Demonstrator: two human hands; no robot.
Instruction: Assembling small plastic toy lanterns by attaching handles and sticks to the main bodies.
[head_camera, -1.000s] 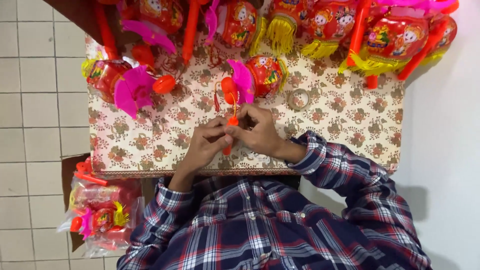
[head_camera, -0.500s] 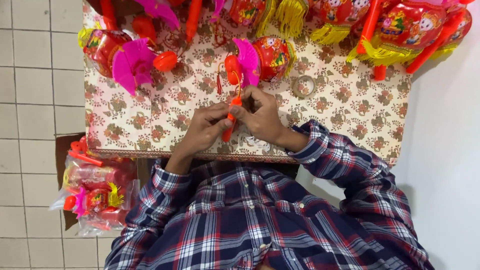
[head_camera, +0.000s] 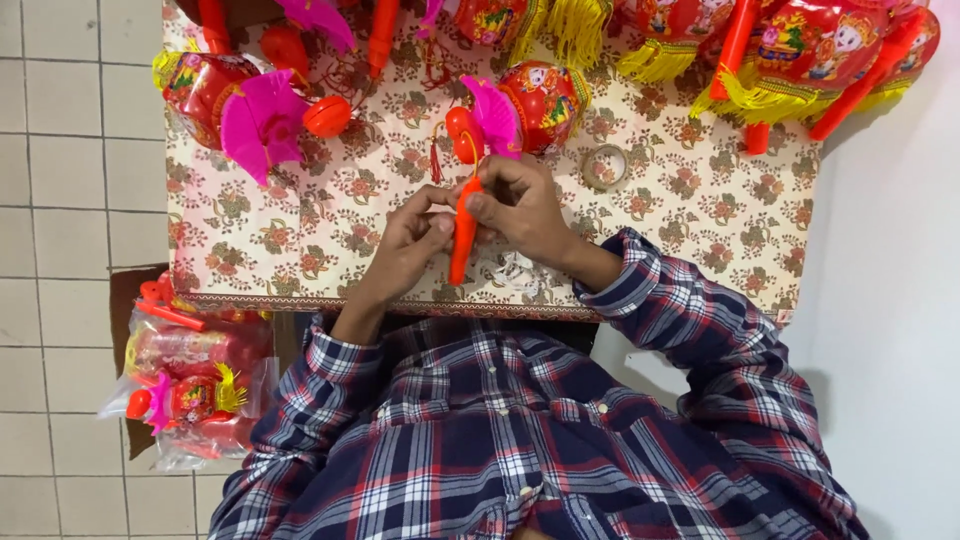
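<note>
Both my hands hold an orange plastic handle (head_camera: 463, 243) over the flower-patterned tablecloth (head_camera: 330, 220). My left hand (head_camera: 408, 247) pinches the handle from the left at its middle. My right hand (head_camera: 522, 207) grips it from the right near its upper end. The handle leads up to a red round lantern (head_camera: 543, 98) with a pink fan-shaped piece (head_camera: 490, 115) and an orange knob (head_camera: 460, 130). A small red tassel (head_camera: 436, 160) hangs beside it. A crumpled clear wrapper (head_camera: 515, 272) lies just below my right hand.
A second lantern with pink fan (head_camera: 262, 117) lies at the table's left. More red lanterns with yellow fringe (head_camera: 790, 55) line the far edge. A tape roll (head_camera: 605, 166) sits right of my hands. A bag of packed lanterns (head_camera: 190, 385) rests on the tiled floor, left.
The view has shifted so the table sits lower in frame. My hands keep working the orange handle, which now stands more upright between them.
</note>
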